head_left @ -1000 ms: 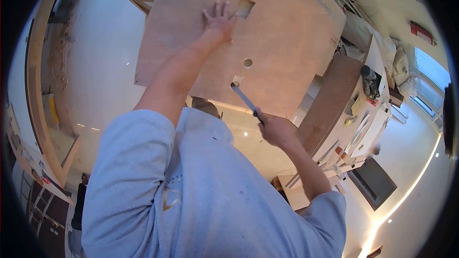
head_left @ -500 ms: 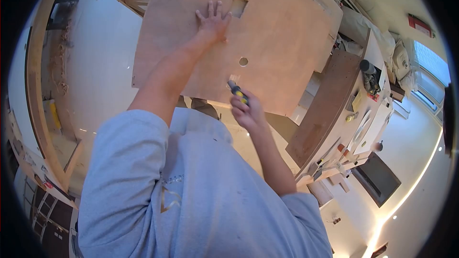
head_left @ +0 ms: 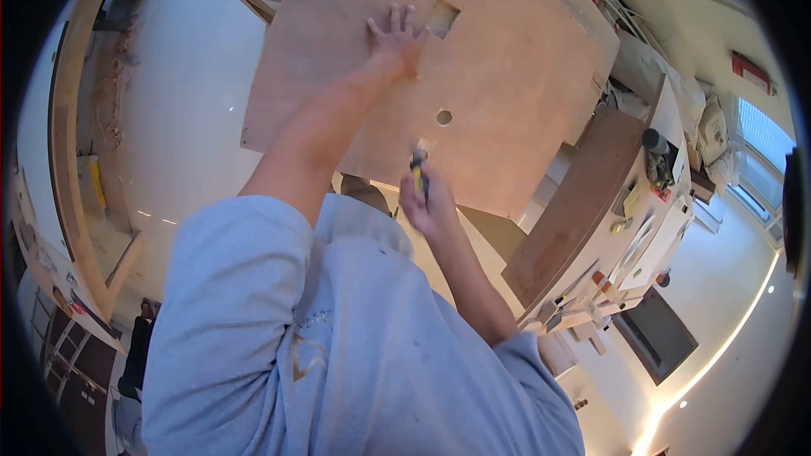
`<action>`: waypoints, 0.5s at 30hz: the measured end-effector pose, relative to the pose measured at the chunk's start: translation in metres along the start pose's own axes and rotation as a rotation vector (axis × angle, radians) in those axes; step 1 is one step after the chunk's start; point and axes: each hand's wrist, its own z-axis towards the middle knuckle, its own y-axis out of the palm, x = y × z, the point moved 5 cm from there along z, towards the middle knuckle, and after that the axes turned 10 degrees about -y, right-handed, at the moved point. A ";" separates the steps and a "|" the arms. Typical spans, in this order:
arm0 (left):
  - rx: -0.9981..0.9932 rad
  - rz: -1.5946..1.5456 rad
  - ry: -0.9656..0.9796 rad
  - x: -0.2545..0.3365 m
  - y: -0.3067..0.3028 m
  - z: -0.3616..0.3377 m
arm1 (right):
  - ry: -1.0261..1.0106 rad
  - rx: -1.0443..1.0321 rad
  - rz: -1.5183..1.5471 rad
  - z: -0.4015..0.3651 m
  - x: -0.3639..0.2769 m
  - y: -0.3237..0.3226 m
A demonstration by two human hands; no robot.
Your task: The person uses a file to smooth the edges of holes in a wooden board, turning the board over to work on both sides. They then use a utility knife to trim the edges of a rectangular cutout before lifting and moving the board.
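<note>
Left hand [head_left: 397, 38] lies flat, fingers spread apart, palm down on the plywood panel [head_left: 515, 59]. Its fingertips sit just beside the rectangular cutout [head_left: 442, 19] near the panel's far edge. Bare forearm runs back from it to a grey sweatshirt [head_left: 338, 346].

Right hand [head_left: 428, 201] is fisted tight around a hand tool [head_left: 418, 167] with a yellow-and-black handle. Only the upper handle shows above the fist. The tool points up toward the small notch [head_left: 422, 147] in the panel, and its working end is at or in the notch; the blade is too small to make out. Cannot tell what kind of tool it is.

Round hole [head_left: 444, 117] is in the panel between the notch and the cutout, just above and right of the tool tip.

The panel is large and light brown, filling the upper middle of the view, over a pale floor [head_left: 186, 76]. A brown board [head_left: 574, 203] lies to the right of the panel, near its lower right corner. Beyond it is a white counter [head_left: 667, 118] with small cluttered items, too small to name.
</note>
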 end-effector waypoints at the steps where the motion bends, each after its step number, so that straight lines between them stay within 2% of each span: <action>1: 0.011 -0.002 -0.006 0.000 0.000 0.003 | 0.004 0.018 -0.144 -0.024 0.001 -0.007; 4: -0.008 -0.018 -0.001 0.002 0.010 -0.004 | 0.019 -0.107 -0.350 -0.072 0.007 -0.005; 7: 0.000 -0.027 0.008 0.002 0.004 0.000 | -0.144 -0.090 -0.538 0.011 0.017 -0.024; 8: -0.004 -0.026 0.008 0.002 0.005 0.000 | -0.186 -0.020 -0.567 0.033 0.014 -0.023; 11: -0.026 -0.009 0.005 0.003 0.003 0.001 | -0.158 -0.230 -0.851 0.011 -0.009 -0.043; 12: -0.013 0.000 0.003 0.003 0.002 0.002 | -0.138 -0.232 -1.053 -0.016 -0.015 -0.055; 14: -0.001 0.008 -0.003 0.004 0.004 -0.002 | -0.435 -0.320 -1.834 -0.053 -0.040 -0.096; 15: -0.001 0.000 -0.003 0.003 0.005 0.000 | -0.603 -0.370 -2.225 -0.061 -0.046 -0.096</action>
